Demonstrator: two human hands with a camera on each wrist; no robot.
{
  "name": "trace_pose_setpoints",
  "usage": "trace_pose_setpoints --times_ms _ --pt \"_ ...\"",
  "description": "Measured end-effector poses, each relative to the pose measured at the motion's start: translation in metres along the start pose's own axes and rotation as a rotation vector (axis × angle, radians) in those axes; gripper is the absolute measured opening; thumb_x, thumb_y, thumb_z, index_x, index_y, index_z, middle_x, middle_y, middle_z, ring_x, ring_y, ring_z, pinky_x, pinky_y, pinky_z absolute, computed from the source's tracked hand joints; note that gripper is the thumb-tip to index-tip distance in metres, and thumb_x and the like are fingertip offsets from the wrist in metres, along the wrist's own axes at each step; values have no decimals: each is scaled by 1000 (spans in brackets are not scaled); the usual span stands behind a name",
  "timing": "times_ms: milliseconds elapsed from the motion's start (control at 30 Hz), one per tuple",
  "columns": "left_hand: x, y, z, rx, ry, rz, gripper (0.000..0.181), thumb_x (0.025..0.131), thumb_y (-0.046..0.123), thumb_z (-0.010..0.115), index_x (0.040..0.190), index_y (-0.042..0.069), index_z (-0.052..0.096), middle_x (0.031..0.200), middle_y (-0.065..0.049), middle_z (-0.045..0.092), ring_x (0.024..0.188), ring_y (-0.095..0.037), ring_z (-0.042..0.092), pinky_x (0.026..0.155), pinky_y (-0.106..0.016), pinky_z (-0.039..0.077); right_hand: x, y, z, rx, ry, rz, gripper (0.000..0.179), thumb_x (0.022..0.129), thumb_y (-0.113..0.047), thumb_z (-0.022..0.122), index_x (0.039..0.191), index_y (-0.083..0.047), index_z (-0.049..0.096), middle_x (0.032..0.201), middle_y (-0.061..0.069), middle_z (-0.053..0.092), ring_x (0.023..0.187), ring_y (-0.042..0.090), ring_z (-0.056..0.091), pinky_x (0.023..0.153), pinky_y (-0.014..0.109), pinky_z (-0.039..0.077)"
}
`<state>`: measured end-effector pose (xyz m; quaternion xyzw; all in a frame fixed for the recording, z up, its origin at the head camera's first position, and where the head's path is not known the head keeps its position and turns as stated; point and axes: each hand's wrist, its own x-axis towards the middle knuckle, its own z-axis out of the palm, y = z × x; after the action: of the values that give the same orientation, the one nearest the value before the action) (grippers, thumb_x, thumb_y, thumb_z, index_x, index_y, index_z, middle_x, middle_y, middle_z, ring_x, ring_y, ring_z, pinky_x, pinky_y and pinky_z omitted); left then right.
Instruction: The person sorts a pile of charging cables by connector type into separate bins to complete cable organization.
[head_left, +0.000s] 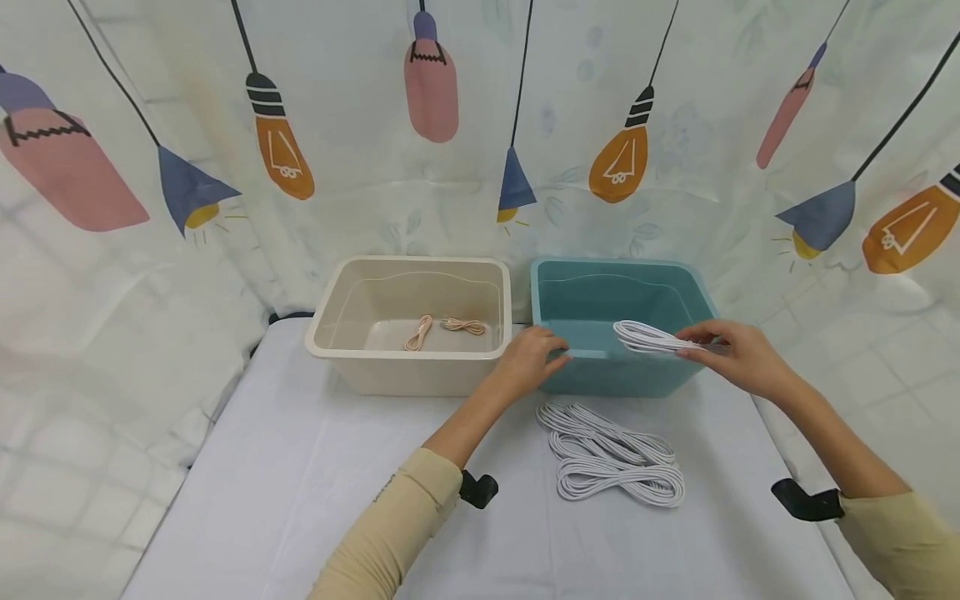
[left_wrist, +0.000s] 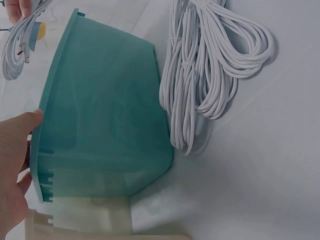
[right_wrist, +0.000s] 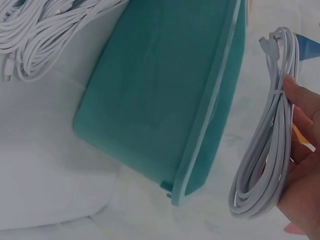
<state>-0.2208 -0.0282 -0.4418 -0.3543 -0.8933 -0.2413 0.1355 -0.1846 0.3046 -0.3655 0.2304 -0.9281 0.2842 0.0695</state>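
Note:
My right hand (head_left: 731,354) pinches a coiled white cable (head_left: 647,337) over the front right rim of the teal bin (head_left: 607,375). In the right wrist view the coil (right_wrist: 267,150) is tied at its middle, with connector ends showing at the top. The fingers of my left hand (head_left: 528,360) grip the teal bin's near left rim, thumb outside, as the left wrist view shows. In front of that bin, several more coiled white cables (head_left: 611,454) lie in an overlapping pile on the table.
A beige bin (head_left: 412,375) stands left of the teal one, with two small peach-coloured cable bundles (head_left: 442,329) inside. Both bins sit at the far edge of a white-covered table (head_left: 315,492), against a curtain (head_left: 465,192) printed with lamps and bulbs.

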Motion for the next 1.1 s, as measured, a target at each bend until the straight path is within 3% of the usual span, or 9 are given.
trace_pose_setpoints --times_ms 267,500,733,1100 --pt "1 1 0 4 -25 -17 17 100 18 76 110 5 80 103 -9 78 102 -27 72 96 -39 57 16 0 -6 -22 8 12 23 94 -6 79 115 2 76 103 14 75 88 -9 51 72 12 45" --pt "2 2 0 16 -27 -15 17 99 18 76 109 5 81 103 -9 78 101 -26 72 96 -39 57 32 0 -11 -34 2 41 23 96 -7 77 116 5 75 101 16 74 86 -8 51 73 6 43" --pt "1 3 -2 11 -28 -26 18 101 20 75 110 5 80 104 -9 78 104 -26 71 97 -38 57 48 3 -11 -48 -6 74 25 98 -9 76 117 8 74 104 22 73 95 34 64 68 13 48" --pt "1 4 -4 -2 -31 -34 20 101 20 74 111 4 80 104 -10 77 103 -28 71 96 -39 57 73 7 -11 -60 -52 178 36 104 -18 71 125 11 68 115 33 68 103 45 62 70 18 48"
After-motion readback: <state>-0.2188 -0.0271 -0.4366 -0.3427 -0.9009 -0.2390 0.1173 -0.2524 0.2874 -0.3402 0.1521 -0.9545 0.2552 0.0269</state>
